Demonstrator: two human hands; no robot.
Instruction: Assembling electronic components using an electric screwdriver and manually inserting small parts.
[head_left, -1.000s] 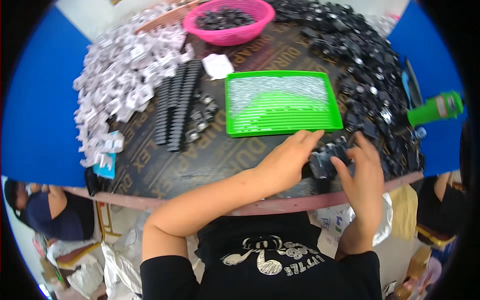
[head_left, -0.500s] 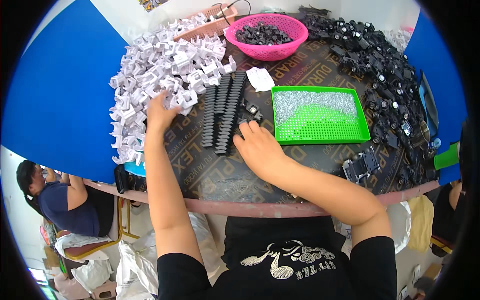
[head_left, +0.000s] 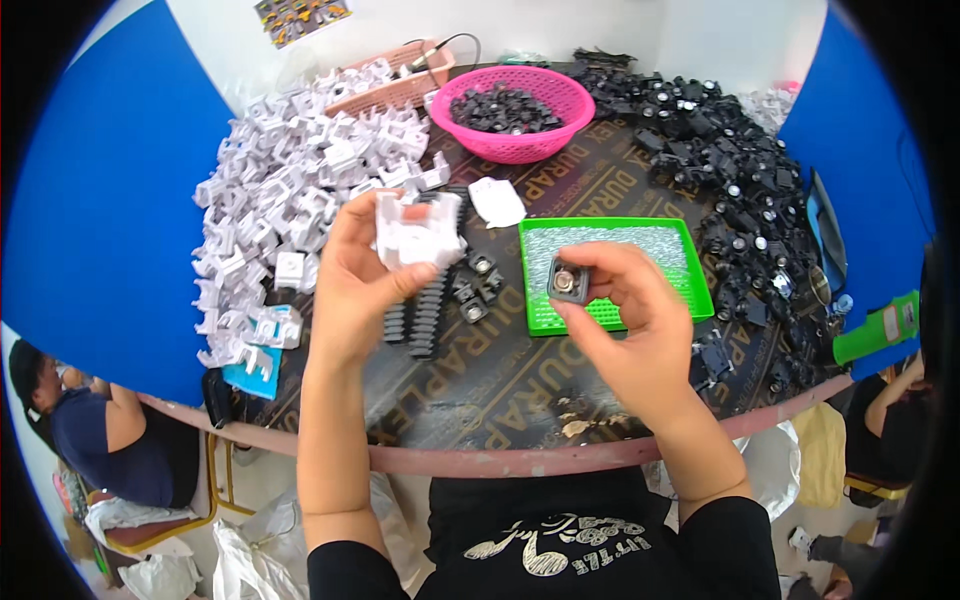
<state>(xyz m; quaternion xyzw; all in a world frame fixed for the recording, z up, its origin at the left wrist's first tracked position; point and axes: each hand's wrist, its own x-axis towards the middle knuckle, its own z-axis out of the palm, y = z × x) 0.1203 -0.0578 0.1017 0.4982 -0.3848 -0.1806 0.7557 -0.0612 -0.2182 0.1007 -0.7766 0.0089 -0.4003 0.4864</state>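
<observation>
My left hand (head_left: 365,265) grips a white plastic bracket (head_left: 418,232), raised over the table and slightly blurred. Between thumb and fingers of my right hand (head_left: 630,320) is a small square black part (head_left: 568,280) with a round metal centre facing up. That hand hovers above the green tray (head_left: 618,328), which holds many small silver pieces. Below my left hand, partly covered, stand rows of stacked black parts (head_left: 428,318). Beside them lie several loose black square parts (head_left: 475,290).
A large heap of white brackets (head_left: 290,180) spreads at left. Black parts (head_left: 745,200) pile along the right. At the back are a pink basket (head_left: 515,148) of black pieces and a peach basket (head_left: 390,95). A white paper scrap (head_left: 497,203) lies mid-table. People sit at both sides.
My left hand has lifted a white bracket from the heap and moved right. My right hand has picked up a square black part and moved right, over the green tray. The view has shifted.
</observation>
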